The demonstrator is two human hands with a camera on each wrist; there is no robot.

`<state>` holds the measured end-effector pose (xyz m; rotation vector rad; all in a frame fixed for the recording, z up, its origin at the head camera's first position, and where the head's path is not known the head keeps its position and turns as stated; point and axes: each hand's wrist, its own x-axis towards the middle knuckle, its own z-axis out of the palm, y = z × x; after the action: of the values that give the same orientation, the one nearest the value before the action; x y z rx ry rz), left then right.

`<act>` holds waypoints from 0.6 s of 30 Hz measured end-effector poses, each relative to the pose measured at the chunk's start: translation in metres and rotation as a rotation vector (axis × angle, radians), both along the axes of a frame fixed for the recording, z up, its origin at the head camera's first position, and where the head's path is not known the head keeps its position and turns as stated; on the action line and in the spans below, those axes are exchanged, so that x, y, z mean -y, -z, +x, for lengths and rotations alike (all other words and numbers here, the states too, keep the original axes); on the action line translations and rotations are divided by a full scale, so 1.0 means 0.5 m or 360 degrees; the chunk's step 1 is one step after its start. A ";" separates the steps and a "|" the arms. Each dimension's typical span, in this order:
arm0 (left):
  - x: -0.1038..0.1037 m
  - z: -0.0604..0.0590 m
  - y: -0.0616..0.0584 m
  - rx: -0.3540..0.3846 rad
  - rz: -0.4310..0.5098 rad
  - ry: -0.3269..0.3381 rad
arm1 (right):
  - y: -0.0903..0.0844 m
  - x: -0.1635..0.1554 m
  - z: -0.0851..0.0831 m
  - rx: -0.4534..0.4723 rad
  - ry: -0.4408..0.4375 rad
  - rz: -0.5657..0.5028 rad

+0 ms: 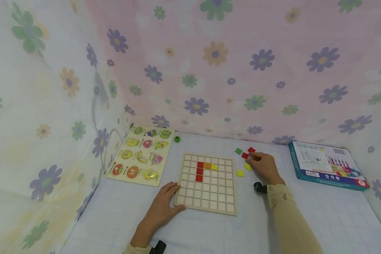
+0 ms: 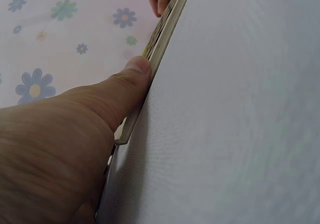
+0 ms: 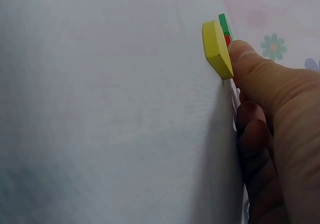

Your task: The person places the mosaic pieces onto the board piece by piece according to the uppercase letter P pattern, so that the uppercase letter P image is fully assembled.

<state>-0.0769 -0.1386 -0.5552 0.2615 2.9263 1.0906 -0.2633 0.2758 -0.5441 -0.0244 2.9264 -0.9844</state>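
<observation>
A wooden grid board (image 1: 206,197) lies in the middle of the table, holding three red tiles (image 1: 199,171), an orange tile (image 1: 207,165) and a yellow tile (image 1: 214,167). My left hand (image 1: 169,197) rests flat at its lower left corner, the thumb (image 2: 132,76) against the board's edge (image 2: 165,28). My right hand (image 1: 261,164) lies on the table right of the board among loose tiles: green (image 1: 239,151), two red (image 1: 251,149), two yellow (image 1: 240,173). Its thumb (image 3: 250,63) touches the edge of a yellow tile (image 3: 217,48); its fingers are loosely bent.
A fruit peg puzzle (image 1: 141,155) lies at the left with a green knob (image 1: 177,139) beside it. A blue box (image 1: 327,164) sits at the right. Floral cloth walls close in the back and left.
</observation>
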 end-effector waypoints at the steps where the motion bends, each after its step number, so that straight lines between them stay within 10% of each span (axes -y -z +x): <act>1: 0.000 0.000 0.000 -0.0003 0.0004 0.0001 | -0.001 -0.001 -0.001 -0.0003 -0.0009 0.0011; 18: 0.000 -0.002 0.000 -0.0008 0.0000 -0.0002 | -0.010 0.001 -0.012 0.0017 -0.0080 0.0086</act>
<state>-0.0779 -0.1384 -0.5551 0.2623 2.9311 1.0921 -0.2695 0.2755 -0.5392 -0.0894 2.9262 -0.8951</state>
